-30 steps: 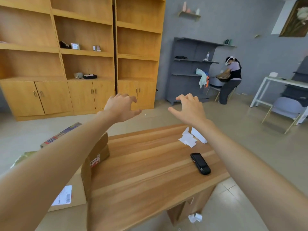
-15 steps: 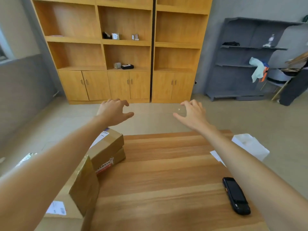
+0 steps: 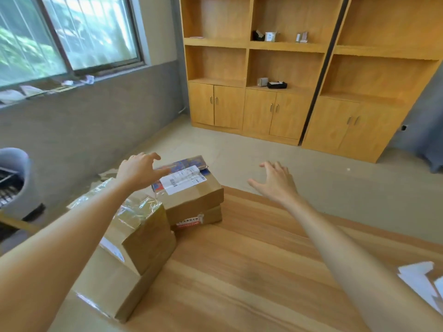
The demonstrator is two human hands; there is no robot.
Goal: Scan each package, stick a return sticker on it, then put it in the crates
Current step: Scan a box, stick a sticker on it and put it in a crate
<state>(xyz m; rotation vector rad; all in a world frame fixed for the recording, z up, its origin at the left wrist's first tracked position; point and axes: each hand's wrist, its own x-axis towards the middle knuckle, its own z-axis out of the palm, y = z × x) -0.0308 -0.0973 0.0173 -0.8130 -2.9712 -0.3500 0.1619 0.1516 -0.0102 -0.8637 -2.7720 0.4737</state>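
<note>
Nearest on the counter (image 3: pixel 251 271), at left, sit stacked boxes (image 3: pixel 134 248). Farther, the labelled package (image 3: pixel 191 195) tops a second stack. Left hand (image 3: pixel 139 168) hovers released above it; right hand (image 3: pixel 275 180) spread, holding nothing. Step: fetching a package; next, grasp both its sides.

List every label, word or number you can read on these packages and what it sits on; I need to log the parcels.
White shipping label on the top brown cardboard box: barcode and print, too blurred to read.
Red-and-white sticker on the lower cardboard box: characters too blurred to read.
White label on the near large cardboard box: unreadable.
</note>
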